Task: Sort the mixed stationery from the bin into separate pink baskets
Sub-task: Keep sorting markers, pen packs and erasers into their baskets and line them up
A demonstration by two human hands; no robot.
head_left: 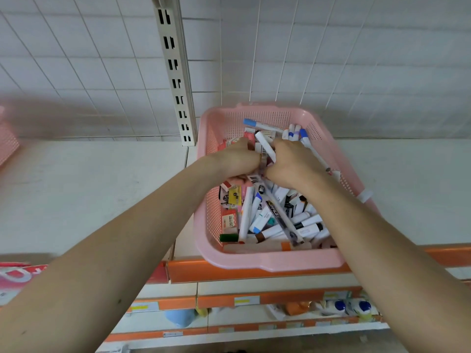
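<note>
Pink basket (267,263) sat at shelf (102,187) front edge; right hand (293,163) gripped white marker (265,148), left hand (237,156) just beside it curled into stationery (267,215), grip unclear.

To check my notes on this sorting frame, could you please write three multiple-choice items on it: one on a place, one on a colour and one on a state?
1. Where does the pink basket holding the mixed stationery stand?
A on the floor; B on the white shelf; C hung on the wall grid.
2. What colour is the shelf's front strip?
A green; B black; C orange.
3. Where are the left hand and the right hand?
A both down in the basket; B both flat on the shelf; C one in the basket, one out of view.

Answers: 1 B, the basket rests on the shelf, right of the slotted upright. 2 C, the strip below the basket is orange. 3 A, both hands reach into the pile.
</note>
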